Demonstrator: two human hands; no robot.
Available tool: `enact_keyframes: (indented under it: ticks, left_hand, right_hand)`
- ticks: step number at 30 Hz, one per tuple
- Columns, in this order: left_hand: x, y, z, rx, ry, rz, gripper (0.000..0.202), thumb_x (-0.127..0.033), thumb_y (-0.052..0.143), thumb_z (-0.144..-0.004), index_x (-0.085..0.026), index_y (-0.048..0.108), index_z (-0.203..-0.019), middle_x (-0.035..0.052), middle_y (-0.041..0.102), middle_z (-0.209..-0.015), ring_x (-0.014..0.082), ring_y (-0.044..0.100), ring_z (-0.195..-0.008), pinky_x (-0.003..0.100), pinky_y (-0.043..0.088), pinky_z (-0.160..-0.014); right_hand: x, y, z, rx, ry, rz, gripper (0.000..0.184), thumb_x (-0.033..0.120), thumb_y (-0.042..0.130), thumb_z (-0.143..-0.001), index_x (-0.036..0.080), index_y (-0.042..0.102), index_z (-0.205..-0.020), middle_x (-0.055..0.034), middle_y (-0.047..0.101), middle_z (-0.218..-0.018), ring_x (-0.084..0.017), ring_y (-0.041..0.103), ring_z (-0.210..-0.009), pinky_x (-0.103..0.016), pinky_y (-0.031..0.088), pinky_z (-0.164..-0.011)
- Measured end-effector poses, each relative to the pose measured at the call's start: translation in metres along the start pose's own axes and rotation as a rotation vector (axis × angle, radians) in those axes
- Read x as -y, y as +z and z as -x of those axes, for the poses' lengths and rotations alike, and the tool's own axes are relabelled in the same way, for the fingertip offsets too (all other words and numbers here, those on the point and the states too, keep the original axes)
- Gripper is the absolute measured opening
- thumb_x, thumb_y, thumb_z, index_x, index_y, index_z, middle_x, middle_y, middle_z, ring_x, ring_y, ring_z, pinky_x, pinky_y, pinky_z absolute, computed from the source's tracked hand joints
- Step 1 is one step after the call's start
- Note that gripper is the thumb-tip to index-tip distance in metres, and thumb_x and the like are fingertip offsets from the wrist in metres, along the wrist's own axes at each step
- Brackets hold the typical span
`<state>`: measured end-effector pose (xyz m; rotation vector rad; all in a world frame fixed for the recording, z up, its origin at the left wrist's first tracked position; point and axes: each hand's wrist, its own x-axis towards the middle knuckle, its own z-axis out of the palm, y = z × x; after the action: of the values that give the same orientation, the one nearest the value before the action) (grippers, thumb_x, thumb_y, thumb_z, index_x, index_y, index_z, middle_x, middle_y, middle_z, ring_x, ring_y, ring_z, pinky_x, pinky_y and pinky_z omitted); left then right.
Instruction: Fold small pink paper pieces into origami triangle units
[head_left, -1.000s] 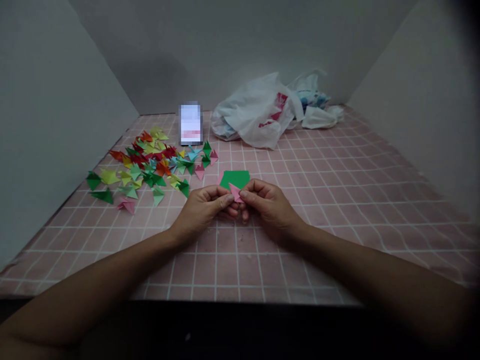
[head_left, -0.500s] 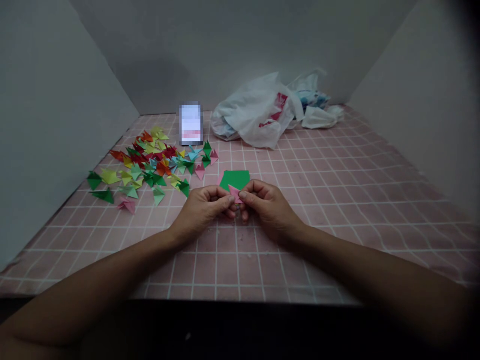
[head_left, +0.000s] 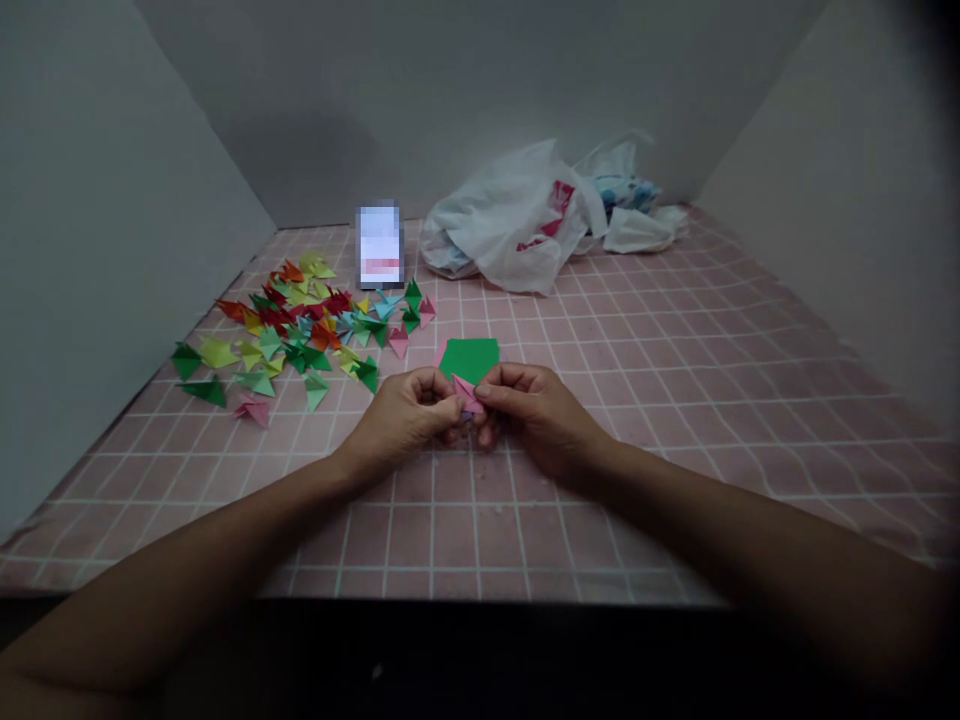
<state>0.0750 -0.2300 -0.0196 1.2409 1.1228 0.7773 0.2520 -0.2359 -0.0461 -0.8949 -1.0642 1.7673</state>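
A small pink folded paper piece (head_left: 466, 393) with a pointy tip sits between the two hands, just above the pink checked tablecloth (head_left: 675, 400). It looks like a little triangle, and part of it is hidden by the fingers. The left hand (head_left: 409, 415) is curled up, and its thumb and first finger pinch the left side of the pink paper. The right hand (head_left: 536, 410) is curled too, and its fingertips pinch the right side. The two hands meet in the middle, and both arms reach in from the near edge of the table. Just behind the hands lies a flat green paper sheet (head_left: 470, 357). Off to the left is a big pile of folded paper triangles in many colours (head_left: 300, 325). At the back lie a crumpled white plastic bag (head_left: 517, 220) and a small blurred box (head_left: 379, 245).
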Motion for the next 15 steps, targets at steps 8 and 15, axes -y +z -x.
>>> enact_keyframes:
  ticks: [8, 15]
  left_hand:
    - [0.0020, -0.0026, -0.0026, 0.041, -0.001, -0.007, 0.018, -0.028, 0.074, -0.073, -0.015, 0.062, -0.072, -0.0014, 0.066, -0.062, 0.0075, 0.057, -0.052, 0.018, 0.045, -0.052]
    - [0.0069, -0.0042, -0.0033, 0.089, 0.048, 0.044, 0.021, -0.032, 0.077, -0.078, -0.014, 0.066, -0.076, -0.0002, 0.068, -0.070, 0.0078, 0.060, -0.057, 0.019, 0.048, -0.058]
  right_hand:
    - [-0.0004, 0.0020, 0.0005, -0.054, -0.028, 0.023, 0.025, 0.032, 0.077, -0.079, 0.019, 0.057, -0.071, 0.0015, 0.067, -0.060, -0.010, 0.062, -0.047, -0.023, 0.050, -0.048]
    - [0.0007, 0.0018, 0.0004, -0.068, -0.068, 0.045, 0.027, 0.034, 0.077, -0.080, 0.019, 0.056, -0.071, 0.0028, 0.065, -0.060, -0.009, 0.059, -0.046, -0.023, 0.046, -0.048]
